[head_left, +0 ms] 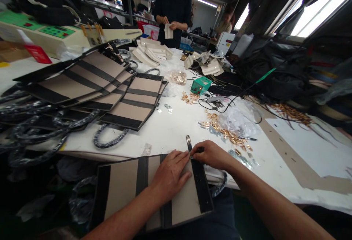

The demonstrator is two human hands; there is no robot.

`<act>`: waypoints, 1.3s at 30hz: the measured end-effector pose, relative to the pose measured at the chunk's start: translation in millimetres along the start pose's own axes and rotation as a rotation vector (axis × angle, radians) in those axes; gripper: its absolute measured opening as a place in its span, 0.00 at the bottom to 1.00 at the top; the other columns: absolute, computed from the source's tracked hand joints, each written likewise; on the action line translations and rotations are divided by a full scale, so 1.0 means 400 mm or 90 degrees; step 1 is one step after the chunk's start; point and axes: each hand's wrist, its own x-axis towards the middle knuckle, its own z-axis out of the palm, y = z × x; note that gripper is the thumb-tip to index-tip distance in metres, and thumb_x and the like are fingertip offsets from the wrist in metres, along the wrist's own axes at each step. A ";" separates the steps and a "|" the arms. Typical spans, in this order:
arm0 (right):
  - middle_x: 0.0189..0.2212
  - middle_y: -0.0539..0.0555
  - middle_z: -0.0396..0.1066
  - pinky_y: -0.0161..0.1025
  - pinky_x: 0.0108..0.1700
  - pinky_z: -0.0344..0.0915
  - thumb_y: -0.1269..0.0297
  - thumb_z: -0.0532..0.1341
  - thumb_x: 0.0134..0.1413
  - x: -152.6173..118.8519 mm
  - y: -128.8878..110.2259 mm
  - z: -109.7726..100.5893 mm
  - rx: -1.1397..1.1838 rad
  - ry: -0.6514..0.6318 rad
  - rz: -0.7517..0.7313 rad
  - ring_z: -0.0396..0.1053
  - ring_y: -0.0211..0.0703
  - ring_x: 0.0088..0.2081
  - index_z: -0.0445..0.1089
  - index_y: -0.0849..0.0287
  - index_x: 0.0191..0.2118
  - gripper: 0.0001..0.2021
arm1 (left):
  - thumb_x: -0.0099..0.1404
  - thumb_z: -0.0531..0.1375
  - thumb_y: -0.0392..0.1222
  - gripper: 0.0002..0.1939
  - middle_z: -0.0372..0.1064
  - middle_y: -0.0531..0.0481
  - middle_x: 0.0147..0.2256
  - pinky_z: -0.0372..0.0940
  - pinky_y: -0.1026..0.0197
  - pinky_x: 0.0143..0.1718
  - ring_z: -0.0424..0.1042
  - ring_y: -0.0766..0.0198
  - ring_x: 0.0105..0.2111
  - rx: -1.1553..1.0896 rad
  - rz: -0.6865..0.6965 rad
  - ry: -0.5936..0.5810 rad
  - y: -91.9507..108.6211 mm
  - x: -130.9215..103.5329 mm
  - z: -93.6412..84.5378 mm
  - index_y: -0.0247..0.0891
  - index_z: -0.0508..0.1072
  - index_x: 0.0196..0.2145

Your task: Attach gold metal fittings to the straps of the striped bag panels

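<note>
A beige and black panel (126,177) rests on my lap against the table's front edge. My left hand (172,174) lies on its upper part, fingers spread and pointing towards the black strip. At the panel's top edge my right hand (205,154) pinches something small and dark beside a short black strap; what exactly is between the fingertips is too small to tell. The strap ends in a shiny metal clasp piece (188,139) that lies over the table. A plastic-wrapped round handle (220,185) shows behind the panel's right side.
Similar panels (137,97) with wrapped handles are stacked at the left. Gold metal pieces (229,135) and a green box (201,85) lie on the white table (176,122). Across it, a person (173,9) holds a pale piece.
</note>
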 end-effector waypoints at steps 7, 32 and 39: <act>0.37 0.51 0.81 0.38 0.46 0.67 0.73 0.61 0.50 0.000 0.001 0.030 -0.085 0.066 -0.036 0.75 0.45 0.41 0.82 0.53 0.37 0.13 | 0.64 0.64 0.39 0.27 0.68 0.42 0.61 0.60 0.37 0.65 0.64 0.47 0.61 -0.009 -0.003 -0.002 0.005 0.000 -0.007 0.36 0.68 0.60; 0.37 0.52 0.80 0.37 0.48 0.67 0.74 0.60 0.50 -0.016 -0.006 0.044 -0.097 0.108 0.009 0.75 0.44 0.41 0.81 0.54 0.35 0.13 | 0.64 0.64 0.39 0.29 0.68 0.43 0.61 0.61 0.38 0.64 0.64 0.47 0.61 -0.021 -0.002 0.015 -0.002 -0.003 0.003 0.39 0.67 0.62; 0.37 0.52 0.78 0.37 0.45 0.66 0.75 0.60 0.46 -0.008 0.004 0.051 -0.126 0.131 0.014 0.74 0.44 0.41 0.79 0.55 0.34 0.12 | 0.64 0.65 0.39 0.29 0.67 0.42 0.61 0.60 0.39 0.64 0.63 0.47 0.61 -0.019 -0.002 0.005 0.000 -0.001 -0.002 0.36 0.67 0.62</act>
